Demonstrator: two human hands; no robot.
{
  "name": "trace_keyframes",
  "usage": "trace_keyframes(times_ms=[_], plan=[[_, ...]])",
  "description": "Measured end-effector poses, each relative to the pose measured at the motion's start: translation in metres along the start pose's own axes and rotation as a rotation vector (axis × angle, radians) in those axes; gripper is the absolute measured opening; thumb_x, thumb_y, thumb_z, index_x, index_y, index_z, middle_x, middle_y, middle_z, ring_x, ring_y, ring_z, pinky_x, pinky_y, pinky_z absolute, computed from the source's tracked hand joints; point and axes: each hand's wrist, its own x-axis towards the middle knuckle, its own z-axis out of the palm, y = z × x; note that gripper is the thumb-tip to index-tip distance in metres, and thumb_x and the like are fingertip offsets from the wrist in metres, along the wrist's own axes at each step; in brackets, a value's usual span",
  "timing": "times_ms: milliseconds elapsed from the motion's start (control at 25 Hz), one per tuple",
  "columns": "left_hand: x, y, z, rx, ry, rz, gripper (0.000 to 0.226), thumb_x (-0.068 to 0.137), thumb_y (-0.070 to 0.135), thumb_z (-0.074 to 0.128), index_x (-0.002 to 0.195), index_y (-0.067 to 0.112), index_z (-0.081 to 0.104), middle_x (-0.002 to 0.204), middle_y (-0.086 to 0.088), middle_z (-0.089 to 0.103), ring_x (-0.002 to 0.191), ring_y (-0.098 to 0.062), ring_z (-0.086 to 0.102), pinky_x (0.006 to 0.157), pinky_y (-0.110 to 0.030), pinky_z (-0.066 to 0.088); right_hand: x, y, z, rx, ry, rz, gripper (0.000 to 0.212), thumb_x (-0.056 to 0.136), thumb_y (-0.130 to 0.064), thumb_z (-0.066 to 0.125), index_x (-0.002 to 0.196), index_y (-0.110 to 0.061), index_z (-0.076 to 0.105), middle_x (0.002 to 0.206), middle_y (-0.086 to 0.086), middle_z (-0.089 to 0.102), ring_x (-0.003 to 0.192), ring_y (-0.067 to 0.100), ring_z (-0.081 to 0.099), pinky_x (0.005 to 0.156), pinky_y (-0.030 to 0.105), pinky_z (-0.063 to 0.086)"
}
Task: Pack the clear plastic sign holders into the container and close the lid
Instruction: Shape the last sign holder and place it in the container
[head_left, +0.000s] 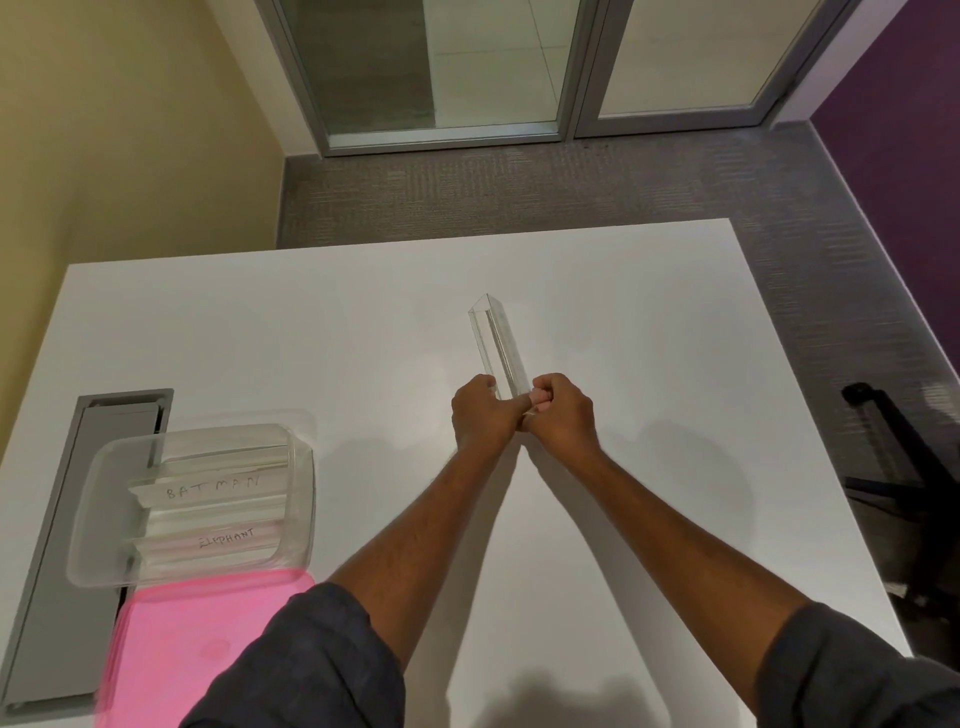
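- Your left hand (480, 415) and right hand (558, 413) are both closed around the near end of one clear sign holder (496, 345), which points away from you over the middle of the worktop (311, 338).
- The container (192, 504) at your left already has labelled holders in it.
- Its pink lid (182, 649) lies off, just beside it.
- Left, by my reading: pack this holder, then close the lid.

An office meeting room.
A white table (597, 291) with a grey cable hatch (62, 545) stands on grey carpet (519, 187), facing metal-framed glass doors (441, 73); a black office chair (904, 467) sits alongside.
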Motion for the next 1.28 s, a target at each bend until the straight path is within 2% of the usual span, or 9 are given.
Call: trace_keyframes(times_ms=[200, 360, 520, 720, 800, 880, 960, 1120, 1280], plan=[[-0.005, 0.001, -0.004, 0.102, -0.034, 0.039, 0.057, 0.075, 0.025, 0.083, 0.127, 0.008, 0.068, 0.125, -0.01, 0.073, 0.119, -0.03, 0.068, 0.09, -0.041, 0.056, -0.002, 0.007, -0.012, 0.071, -0.062, 0.004, 0.061, 0.069, 0.002, 0.09, 0.123, -0.013, 0.066, 0.094, -0.002, 0.068, 0.074, 0.01, 0.061, 0.073, 0.021, 0.058], [-0.009, -0.001, -0.016, 0.209, -0.075, 0.167, 0.053, 0.084, 0.017, 0.074, 0.136, 0.012, 0.069, 0.132, -0.007, 0.073, 0.121, -0.026, 0.069, 0.087, -0.031, 0.051, -0.001, 0.009, -0.025, 0.079, -0.042, -0.013, 0.057, 0.072, 0.003, 0.09, 0.12, -0.016, 0.067, 0.098, 0.005, 0.07, 0.078, 0.013, 0.06, 0.068, 0.019, 0.063], [-0.006, -0.01, -0.028, 0.31, -0.089, 0.297, 0.043, 0.089, 0.012, 0.065, 0.131, 0.015, 0.074, 0.126, -0.011, 0.074, 0.112, -0.029, 0.07, 0.087, -0.039, 0.058, 0.007, 0.01, -0.043, 0.049, 0.015, -0.04, 0.051, 0.08, 0.008, 0.083, 0.122, -0.015, 0.069, 0.107, 0.011, 0.07, 0.082, 0.015, 0.064, 0.061, 0.016, 0.061], [-0.002, -0.021, -0.042, 0.423, -0.13, 0.384, 0.046, 0.095, 0.011, 0.06, 0.137, 0.023, 0.07, 0.132, -0.008, 0.069, 0.122, -0.029, 0.065, 0.096, -0.044, 0.056, 0.012, 0.005, -0.066, -0.013, 0.094, -0.127, 0.046, 0.088, 0.01, 0.074, 0.128, -0.014, 0.068, 0.119, 0.01, 0.065, 0.086, 0.015, 0.068, 0.051, 0.01, 0.054], [0.0, -0.024, -0.046, 0.454, -0.127, 0.408, 0.046, 0.095, 0.009, 0.059, 0.137, 0.024, 0.07, 0.133, -0.006, 0.069, 0.123, -0.028, 0.064, 0.097, -0.044, 0.055, 0.014, 0.009, -0.075, -0.192, 0.119, -0.252, 0.06, 0.08, 0.006, 0.083, 0.134, -0.015, 0.065, 0.126, 0.007, 0.063, 0.105, 0.021, 0.065, 0.065, 0.019, 0.058], [0.002, -0.027, -0.051, 0.48, -0.131, 0.439, 0.043, 0.095, 0.011, 0.061, 0.135, 0.026, 0.071, 0.128, -0.004, 0.071, 0.12, -0.028, 0.065, 0.095, -0.044, 0.056, 0.019, 0.014, -0.083, -0.382, 0.096, -0.36, 0.073, 0.074, -0.002, 0.089, 0.14, -0.017, 0.061, 0.136, 0.004, 0.061, 0.122, 0.026, 0.058, 0.084, 0.04, 0.06], [0.004, -0.03, -0.057, 0.51, -0.134, 0.467, 0.04, 0.095, 0.015, 0.063, 0.132, 0.028, 0.072, 0.122, -0.001, 0.072, 0.116, -0.026, 0.066, 0.091, -0.043, 0.057, 0.022, 0.016, -0.088, -0.52, 0.003, -0.405, 0.08, 0.07, -0.007, 0.091, 0.143, -0.018, 0.058, 0.142, 0.001, 0.059, 0.13, 0.026, 0.054, 0.091, 0.045, 0.058], [0.008, -0.036, -0.067, 0.537, -0.149, 0.537, 0.043, 0.091, 0.009, 0.063, 0.129, 0.028, 0.075, 0.118, -0.001, 0.074, 0.113, -0.027, 0.067, 0.088, -0.043, 0.057, 0.023, 0.018, -0.087, -0.721, -0.188, -0.456, 0.082, 0.065, -0.007, 0.09, 0.141, -0.015, 0.061, 0.143, 0.001, 0.06, 0.132, 0.027, 0.054, 0.095, 0.045, 0.057], [0.011, -0.041, -0.074, 0.538, -0.144, 0.618, 0.044, 0.088, 0.012, 0.064, 0.129, 0.025, 0.074, 0.12, -0.001, 0.073, 0.112, -0.027, 0.068, 0.086, -0.043, 0.058, 0.019, 0.023, -0.078, -0.769, -0.24, -0.506, 0.058, 0.074, -0.007, 0.079, 0.129, -0.014, 0.064, 0.129, 0.003, 0.066, 0.121, 0.029, 0.058, 0.087, 0.047, 0.058]])
